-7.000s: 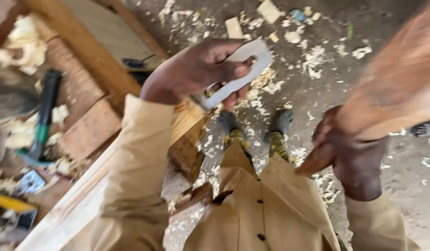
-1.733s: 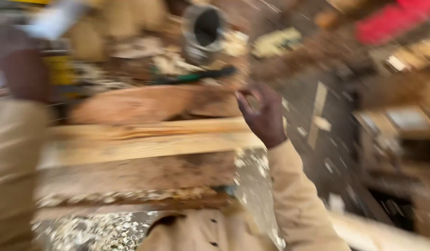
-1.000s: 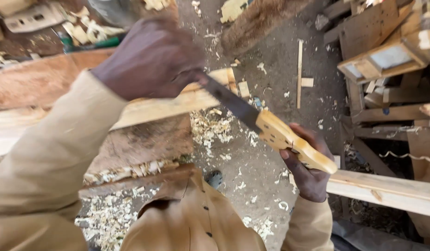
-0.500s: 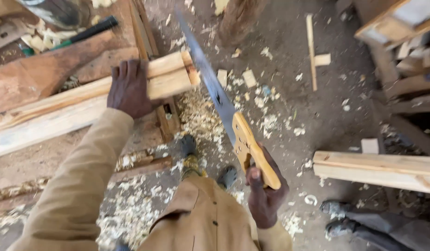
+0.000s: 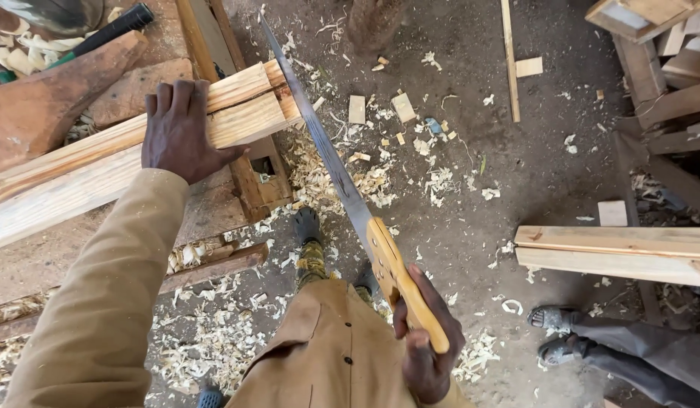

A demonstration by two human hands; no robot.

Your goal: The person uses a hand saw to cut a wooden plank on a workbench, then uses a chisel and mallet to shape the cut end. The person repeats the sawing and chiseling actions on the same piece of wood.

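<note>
Where the handsaw meets the stacked timber lengths, its blade lies against their cut end at the workbench edge. Right hand grips the wooden handle (fingers wrapped fully); left hand presses flat, fingers spread, on the timber. Shavings litter the floor.

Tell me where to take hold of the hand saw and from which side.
Grip the hand saw by its yellow wooden handle, coming from the person's end. The right hand already wraps it there; the long toothed blade runs away toward the wooden beams, which the left hand steadies.
</note>
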